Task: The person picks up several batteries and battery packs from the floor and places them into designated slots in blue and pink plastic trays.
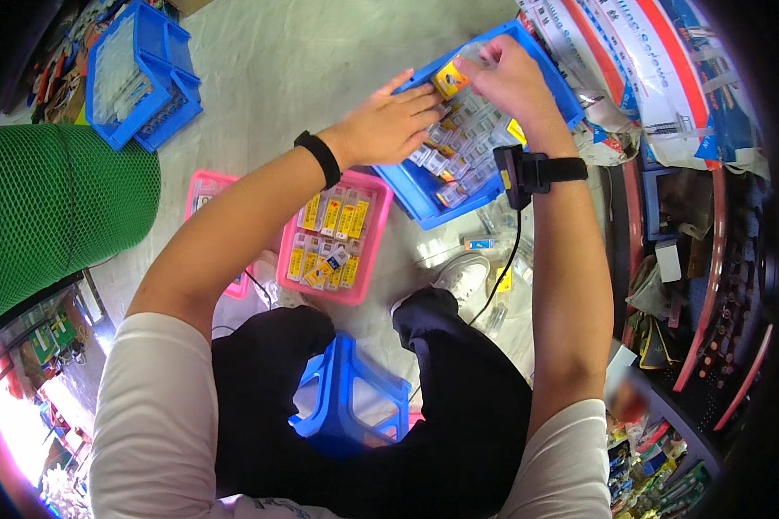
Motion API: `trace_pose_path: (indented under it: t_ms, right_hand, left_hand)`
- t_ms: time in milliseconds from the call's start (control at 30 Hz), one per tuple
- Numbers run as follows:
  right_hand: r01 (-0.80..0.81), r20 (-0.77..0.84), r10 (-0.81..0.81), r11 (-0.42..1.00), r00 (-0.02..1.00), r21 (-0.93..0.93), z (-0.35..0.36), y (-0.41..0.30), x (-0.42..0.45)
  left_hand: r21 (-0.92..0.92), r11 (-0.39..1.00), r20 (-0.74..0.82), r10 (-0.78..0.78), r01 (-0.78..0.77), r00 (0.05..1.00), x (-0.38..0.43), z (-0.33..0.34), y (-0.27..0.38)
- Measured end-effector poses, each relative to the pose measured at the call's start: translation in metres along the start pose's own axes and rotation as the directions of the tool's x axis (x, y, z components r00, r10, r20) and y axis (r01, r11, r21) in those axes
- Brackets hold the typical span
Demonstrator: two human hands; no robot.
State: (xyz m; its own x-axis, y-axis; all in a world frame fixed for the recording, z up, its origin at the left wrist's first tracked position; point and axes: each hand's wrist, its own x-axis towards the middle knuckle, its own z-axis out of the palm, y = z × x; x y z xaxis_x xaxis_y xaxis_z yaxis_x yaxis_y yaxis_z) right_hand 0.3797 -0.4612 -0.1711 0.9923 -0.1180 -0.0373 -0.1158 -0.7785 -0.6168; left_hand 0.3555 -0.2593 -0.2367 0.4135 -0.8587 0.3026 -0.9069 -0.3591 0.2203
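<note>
A blue plastic bin (410, 198) lies in front of me, holding many small clear plastic boxes (467, 139) with yellow or orange labels. Over its far part, my right hand (507, 74) pinches a clear box with a yellow label (451, 79). My left hand (393, 123) lies palm down at the bin's left edge, fingers reaching over the small boxes; whether it grips one cannot be told. Nearer my knees, a pink tray (376, 259) holds two rows of yellow-labelled clear boxes, with one box (326, 267) lying aslant on top.
Beside my left arm is another pink tray (198, 185), partly hidden. Loose packages (479, 244) lie by my shoe. A green mesh roll (71, 207) and blue bins (169, 65) stand left; white sacks (655, 71) and shelving (704, 272) line the right. I sit over a blue stool (341, 389).
</note>
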Motion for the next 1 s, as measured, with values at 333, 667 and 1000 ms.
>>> trace_pose_path:
  t_ms: [333, 667, 1000]
  right_hand:
    - [-0.015, 0.047, 0.016, 1.000, 0.999, -0.007, 0.003, -0.006, -0.013]
    - [0.190, -0.052, -0.218, 0.925, 0.975, -0.328, 0.023, -0.030, -0.034]
    - [0.194, -0.050, -0.203, 0.969, 0.978, -0.150, 0.023, -0.021, -0.054]
  left_hand:
    - [-0.018, 0.999, 0.004, -0.044, 0.044, 0.999, -0.019, 0.004, 0.005]
    - [-0.010, 0.998, -0.093, -0.062, 0.062, 0.994, -0.028, 0.007, 0.002]
    - [-0.014, 0.998, -0.003, -0.059, 0.059, 0.998, -0.061, -0.011, -0.029]
